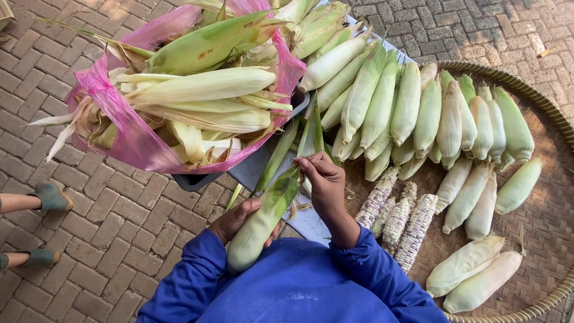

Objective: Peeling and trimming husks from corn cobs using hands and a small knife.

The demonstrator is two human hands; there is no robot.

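Corn in its green husk (263, 218) lies slanted across the middle of the head view, its blunt end low toward the blue sleeves (191, 281) and its tip pointing up toward a dark tub (200, 181); the left hand (236, 220) cups it from beneath, fingers wrapped round the lower half and clenched on the husk; the right hand (324, 182) sits at the upper tip, its fingers (308, 165) pinched together on a strip of husk leaf there, so both hands grasp the same ear. Just above the hands, the dark tub carries a pink plastic bag (134, 140) heaped with pulled husks and loose leaves (203, 96), pale yellow and green; the bag spills well over the tub's rim. To the right, a round woven tray (550, 197) rests on the brick paving (107, 227); along its upper part a row of husked-over ears (412, 107) stands side by side, touching one another, tips pointing up; lower on the tray lie several pale ears (472, 272) set loosely apart; near the right hand, a few bare cobs with white and purple kernels (397, 218) lie close together, just beside the right forearm. At the left edge of the view, two feet in green shoes (51, 197) of another person stand on the paving, well apart from the hands.
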